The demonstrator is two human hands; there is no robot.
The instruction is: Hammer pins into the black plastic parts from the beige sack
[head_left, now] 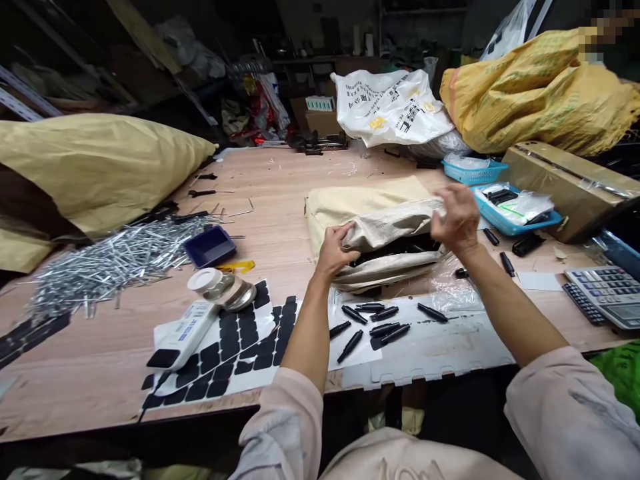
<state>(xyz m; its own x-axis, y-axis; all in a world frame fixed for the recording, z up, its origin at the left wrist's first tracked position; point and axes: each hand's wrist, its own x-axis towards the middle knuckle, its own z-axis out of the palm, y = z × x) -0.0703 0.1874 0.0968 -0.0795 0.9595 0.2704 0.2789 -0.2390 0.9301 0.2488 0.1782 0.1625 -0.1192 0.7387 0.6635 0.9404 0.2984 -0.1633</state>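
A beige woven bag (370,197) lies on the table in front of me, its mouth parted toward me, with dark items partly visible inside. My left hand (336,252) grips the upper edge of the mouth at its left end, thumb and fingers around the fabric. At the right end of the mouth, my right hand (457,219) holds the same edge, its fingertips partly hidden by the cloth. Several black cylindrical pieces (351,346) are scattered on white sheeting just below the bag.
Left: a pile of metal rods (125,257), a dark blue tray (210,247), a glass jar (227,291) and a white power strip (187,331). Right: blue baskets (517,215), a cardboard box (560,187) and a calculator (607,293). Large sacks stand behind.
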